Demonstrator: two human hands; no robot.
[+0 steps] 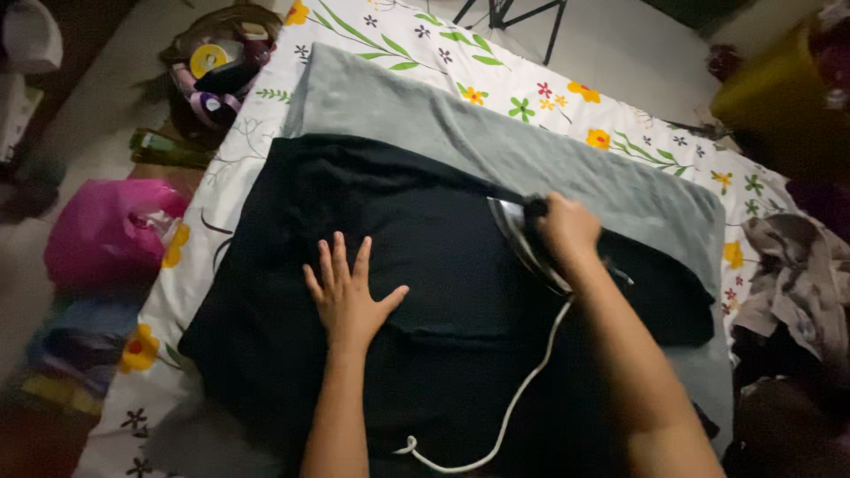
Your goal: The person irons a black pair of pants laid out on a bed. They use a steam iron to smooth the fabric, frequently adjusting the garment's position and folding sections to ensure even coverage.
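The left hand lies flat, fingers spread, on the black cloth garment spread over a grey towel on the flowered white sheet; the right hand grips the silvery metal iron, white cord trailing

black garment, floral white sheet

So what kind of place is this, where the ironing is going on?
Probably a bedroom or living area at home. The black garment lies on a grey towel over a white flower-printed sheet; the right hand grips an iron, the left hand lies flat on the garment, and a pink plastic bag sits alongside.
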